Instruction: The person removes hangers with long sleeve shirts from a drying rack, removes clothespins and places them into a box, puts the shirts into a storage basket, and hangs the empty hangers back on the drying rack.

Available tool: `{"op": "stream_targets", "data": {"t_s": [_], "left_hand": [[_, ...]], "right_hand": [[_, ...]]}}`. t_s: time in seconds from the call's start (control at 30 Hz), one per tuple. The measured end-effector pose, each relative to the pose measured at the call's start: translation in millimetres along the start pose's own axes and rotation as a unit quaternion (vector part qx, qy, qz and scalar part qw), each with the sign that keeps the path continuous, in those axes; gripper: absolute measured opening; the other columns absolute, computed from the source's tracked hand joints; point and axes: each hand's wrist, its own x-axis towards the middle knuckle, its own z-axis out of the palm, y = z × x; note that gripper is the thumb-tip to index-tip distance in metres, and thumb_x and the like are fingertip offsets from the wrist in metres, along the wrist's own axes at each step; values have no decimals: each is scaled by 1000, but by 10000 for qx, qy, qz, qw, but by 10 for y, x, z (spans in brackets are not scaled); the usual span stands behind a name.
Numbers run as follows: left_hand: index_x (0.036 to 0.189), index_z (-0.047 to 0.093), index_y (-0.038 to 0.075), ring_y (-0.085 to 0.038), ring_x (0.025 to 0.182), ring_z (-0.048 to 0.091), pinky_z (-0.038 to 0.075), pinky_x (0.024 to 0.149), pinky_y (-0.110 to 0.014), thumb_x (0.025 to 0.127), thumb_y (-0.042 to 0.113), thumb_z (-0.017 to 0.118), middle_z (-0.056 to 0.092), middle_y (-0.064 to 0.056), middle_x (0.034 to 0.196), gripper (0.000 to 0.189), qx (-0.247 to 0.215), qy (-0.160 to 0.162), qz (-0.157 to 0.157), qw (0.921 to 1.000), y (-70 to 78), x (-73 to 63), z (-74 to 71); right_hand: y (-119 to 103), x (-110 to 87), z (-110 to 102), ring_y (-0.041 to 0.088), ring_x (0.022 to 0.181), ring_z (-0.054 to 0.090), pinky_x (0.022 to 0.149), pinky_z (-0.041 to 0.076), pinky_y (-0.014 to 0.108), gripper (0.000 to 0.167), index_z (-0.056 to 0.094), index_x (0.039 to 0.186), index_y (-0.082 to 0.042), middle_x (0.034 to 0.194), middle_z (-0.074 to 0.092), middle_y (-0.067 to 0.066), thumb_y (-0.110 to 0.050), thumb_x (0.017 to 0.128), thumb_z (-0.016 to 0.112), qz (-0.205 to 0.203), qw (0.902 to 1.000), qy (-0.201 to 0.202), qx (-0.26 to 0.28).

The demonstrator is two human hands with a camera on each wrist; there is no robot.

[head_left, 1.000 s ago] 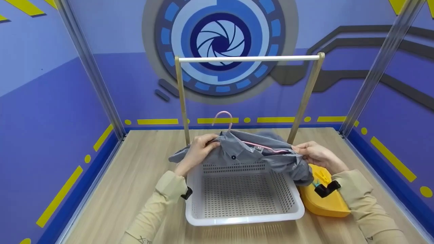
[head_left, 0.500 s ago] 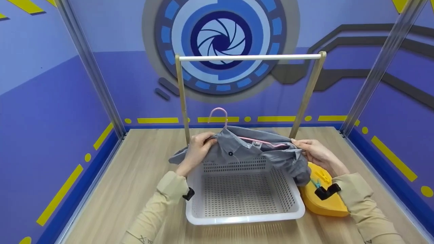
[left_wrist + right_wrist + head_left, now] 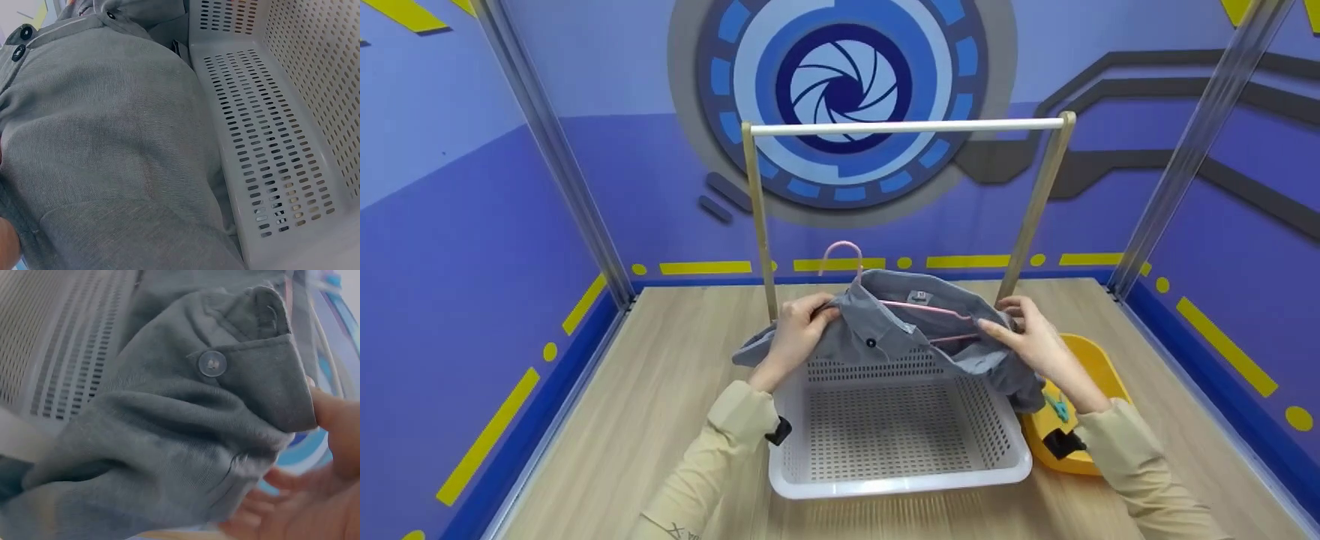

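A grey buttoned shirt (image 3: pixel 877 330) is held up above the back part of a white perforated basket (image 3: pixel 900 484). Inside its open collar lies a pink clothes hanger (image 3: pixel 919 306), its hook sticking up on the left. My left hand (image 3: pixel 795 334) pinches the shirt by the shoulder left of the hook. On the other side my right hand (image 3: pixel 1039 345) holds the shirt's edge between thumb and fingers, near the hanger's right end. In the right wrist view, the thumb of my right hand (image 3: pixel 343 433) is at the collar edge; the fingers are partly behind the cloth.
Behind the shirt stands a rack with wooden posts and a white rail (image 3: pixel 907 127). A yellow container (image 3: pixel 1099 375) with a teal clothespin (image 3: pixel 1057 407) sits right of the basket, partly under my right arm. Patterned walls enclose the wooden table (image 3: pixel 675 352).
My right hand has shifted its grip, the thumb now in front of the cloth. The collar has opened wider, showing its label and more of the hanger. The left hand stays put.
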Motion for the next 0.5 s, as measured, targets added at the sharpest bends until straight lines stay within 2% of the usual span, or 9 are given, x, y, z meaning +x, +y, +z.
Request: {"op": "stream_targets", "data": {"t_s": [0.1,0.2,0.27,0.33,0.4,0.5], "left_hand": [[83,65,-3,-21,67,59,43,59,-28,81,-2,63,65,-9,80,3,22,63,55,10000,-79,-5,23],[84,66,-1,-19,69,59,44,61,-29,81,-1,64,65,-9,81,3,52,123,143,9998,-83,0,25],[85,66,0,-17,71,59,45,62,-28,82,0,64,65,-8,82,4,108,131,225,9996,-73,5,17],[85,66,0,-16,72,60,46,63,-28,83,0,63,65,-8,82,4,138,148,319,9993,-65,12,4],[85,67,-1,-16,73,60,46,64,-28,83,0,63,65,-8,82,5,203,171,440,9987,-57,21,-14],[85,67,-1,-16,75,59,47,66,-28,81,-3,63,64,-7,81,5,319,215,617,9974,-45,41,-45]], "right_hand": [[-43,-48,107,40,107,40,86,32,54,66,33,125,2,119,37,28,-38,83,64,-171,9956,633,-674],[-48,-87,166,40,97,46,78,37,54,55,39,122,1,111,43,27,-26,83,67,-323,9841,1099,-1361],[-34,-98,167,40,91,51,74,40,53,41,45,116,1,104,49,26,-15,85,65,-483,9786,1185,-1613],[-12,-103,139,40,88,54,73,42,53,27,50,109,4,99,55,25,-4,86,61,-659,9782,1065,-1657],[12,-98,92,37,83,56,71,43,49,16,56,102,5,93,59,22,2,86,58,-815,9815,778,-1545],[45,-85,8,28,67,56,60,45,40,8,62,94,2,84,61,15,0,89,55,-798,9900,125,-1154]]}}
